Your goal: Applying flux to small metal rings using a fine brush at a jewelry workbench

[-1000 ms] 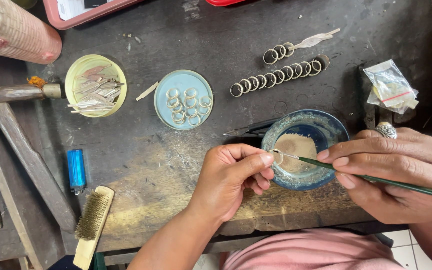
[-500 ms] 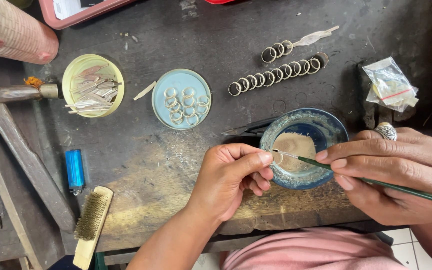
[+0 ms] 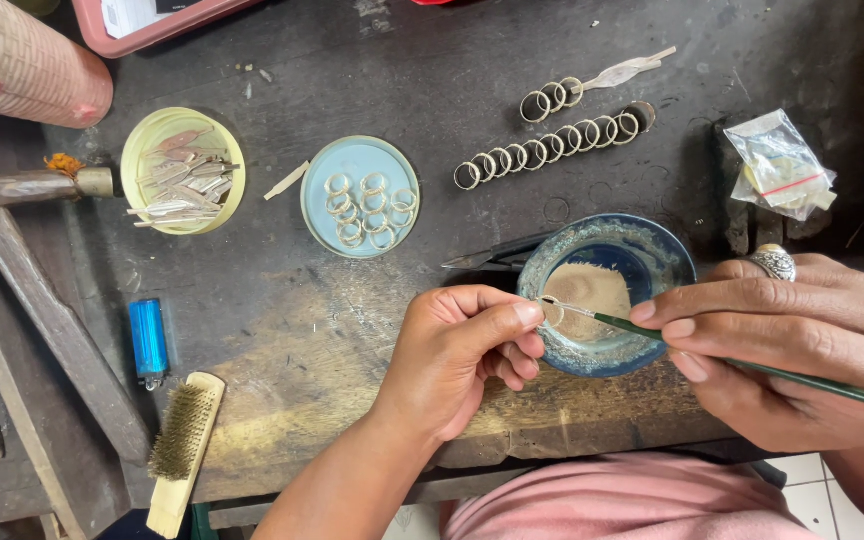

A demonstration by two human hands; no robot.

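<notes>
My left hand (image 3: pixel 462 350) pinches a small metal ring (image 3: pixel 552 312) between thumb and forefinger, over the near rim of a blue bowl (image 3: pixel 652 250) that holds beige paste. My right hand (image 3: pixel 802 345), with a large silver ring on one finger, holds a thin green-handled brush (image 3: pixel 752 365); its tip touches the small metal ring. Just left of the bowl lies a pair of tweezers (image 3: pixel 492 255).
A blue lid (image 3: pixel 360 196) holds several rings; a yellow lid (image 3: pixel 183 170) holds metal strips. Rows of rings (image 3: pixel 547 152) lie behind the bowl. A plastic bag (image 3: pixel 778 162), blue lighter (image 3: pixel 148 340), wire brush (image 3: pixel 182 440) and wooden handle (image 3: pixel 12 190) lie about.
Both hands stay over the bowl; the brush tip keeps working on the ring, with only slight shifts. Nothing else has moved.
</notes>
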